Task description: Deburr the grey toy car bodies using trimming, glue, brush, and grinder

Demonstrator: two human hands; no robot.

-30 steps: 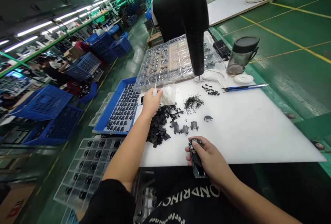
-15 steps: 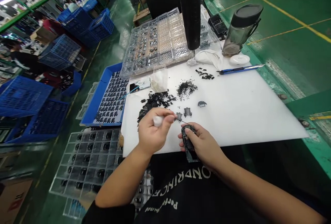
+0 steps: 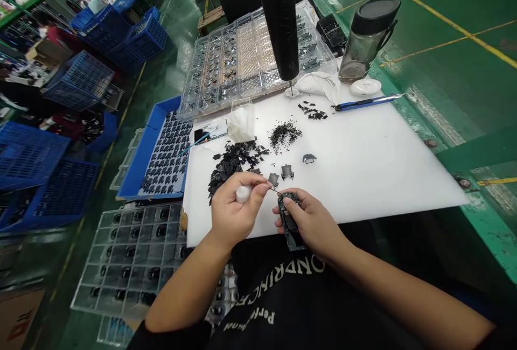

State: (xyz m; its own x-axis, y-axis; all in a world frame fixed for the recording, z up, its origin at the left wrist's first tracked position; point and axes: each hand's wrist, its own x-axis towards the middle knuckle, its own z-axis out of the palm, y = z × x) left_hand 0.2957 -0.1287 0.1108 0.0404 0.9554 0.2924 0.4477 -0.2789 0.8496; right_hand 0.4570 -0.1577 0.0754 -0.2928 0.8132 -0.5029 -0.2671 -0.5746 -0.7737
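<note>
My left hand [image 3: 237, 212] pinches a small white cylinder [image 3: 243, 194]; my right hand [image 3: 311, 223] is clenched around a black casing [image 3: 291, 231], at the near edge of the white bench [image 3: 363, 177].

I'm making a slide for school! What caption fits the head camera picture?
The left hand holds a white-handled pick to a black part in the right hand.

head-worn view — forward and down | close above left hand [image 3: 238, 210] | right hand [image 3: 311, 221]

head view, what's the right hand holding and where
The right hand holds a dark elongated part by its upper end, the lower end sticking out free.
</note>
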